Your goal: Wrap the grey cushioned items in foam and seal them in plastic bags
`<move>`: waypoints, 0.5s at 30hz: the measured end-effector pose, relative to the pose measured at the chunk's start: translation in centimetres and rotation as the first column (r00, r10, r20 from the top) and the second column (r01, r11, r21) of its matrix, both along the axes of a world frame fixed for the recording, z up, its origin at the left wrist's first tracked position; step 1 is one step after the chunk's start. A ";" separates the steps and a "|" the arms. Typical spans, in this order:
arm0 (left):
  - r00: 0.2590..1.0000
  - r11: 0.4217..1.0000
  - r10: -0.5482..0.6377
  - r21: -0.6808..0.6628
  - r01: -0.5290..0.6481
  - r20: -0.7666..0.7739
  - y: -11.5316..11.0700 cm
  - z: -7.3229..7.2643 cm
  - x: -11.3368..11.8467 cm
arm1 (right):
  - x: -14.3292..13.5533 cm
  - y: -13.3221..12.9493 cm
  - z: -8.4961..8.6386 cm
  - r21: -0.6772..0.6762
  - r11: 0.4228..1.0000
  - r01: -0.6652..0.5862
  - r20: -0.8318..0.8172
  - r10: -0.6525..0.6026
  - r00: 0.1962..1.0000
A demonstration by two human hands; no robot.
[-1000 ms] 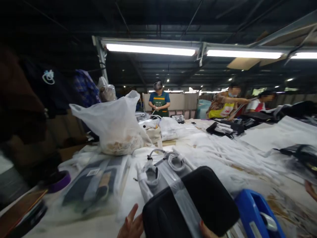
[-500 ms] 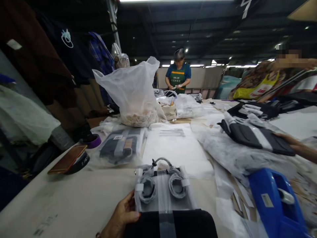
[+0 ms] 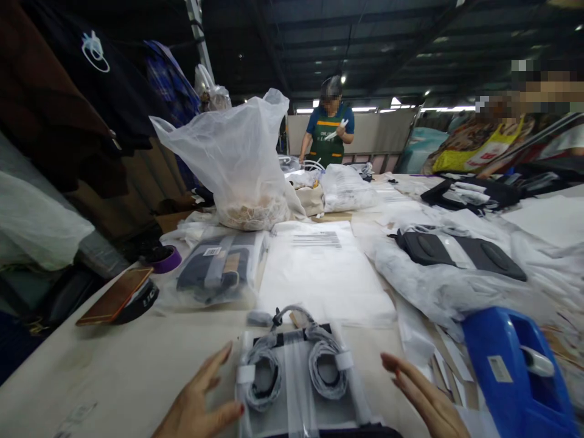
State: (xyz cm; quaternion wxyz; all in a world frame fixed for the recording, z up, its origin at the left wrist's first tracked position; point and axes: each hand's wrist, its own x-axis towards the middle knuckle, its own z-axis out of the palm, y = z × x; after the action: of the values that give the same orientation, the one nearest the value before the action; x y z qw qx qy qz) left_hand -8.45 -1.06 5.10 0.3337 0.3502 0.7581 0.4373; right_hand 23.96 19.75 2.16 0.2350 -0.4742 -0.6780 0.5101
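Note:
A flat grey-and-black bag (image 3: 292, 383) lies on the table in front of me. A clear strip runs down its middle, and its two straps are coiled in plastic wrap, with a wrapped handle at the far end. My left hand (image 3: 201, 395) is beside the bag's left edge, fingers spread; whether the thumb touches the edge, I cannot tell. Off to the bag's right, my right hand (image 3: 424, 392) is held apart from it with fingers stretched out, holding nothing. The bag's near end is cut off by the frame.
Beyond the bag lies a stack of white plastic bags (image 3: 323, 267). A wrapped dark bag (image 3: 216, 267), a phone (image 3: 116, 295) and purple tape (image 3: 166, 260) are at left. A blue tape dispenser (image 3: 515, 365) and another black bag (image 3: 460, 250) are at right. A co-worker (image 3: 329, 125) stands behind.
My left hand has let go of the bag and opened. My right hand has come into view. The co-worker's hand at right has left the black bag, which now lies on the plastic.

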 end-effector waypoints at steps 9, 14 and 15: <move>0.365 0.808 -0.461 -0.213 0.550 -0.809 15.9 3.2 2.7 | -13.9 9.1 1.1 0.076 0.819 -0.569 -0.032 0.572 0.820; 0.192 0.652 -0.643 -0.398 0.645 -0.742 18.2 2.1 3.4 | -16.3 9.8 -0.1 -0.076 0.599 -0.797 -0.019 0.798 0.602; 0.169 0.634 -0.657 -0.416 0.652 -0.735 18.2 2.3 3.3 | -16.4 9.9 -0.1 -0.094 0.563 -0.821 -0.015 0.824 0.567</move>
State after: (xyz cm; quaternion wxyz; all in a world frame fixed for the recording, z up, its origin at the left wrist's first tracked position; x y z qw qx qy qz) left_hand -5.16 17.09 7.40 0.0776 0.8020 0.5919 0.0208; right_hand 7.54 29.67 2.01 -0.0612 -0.1222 -0.8006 0.5835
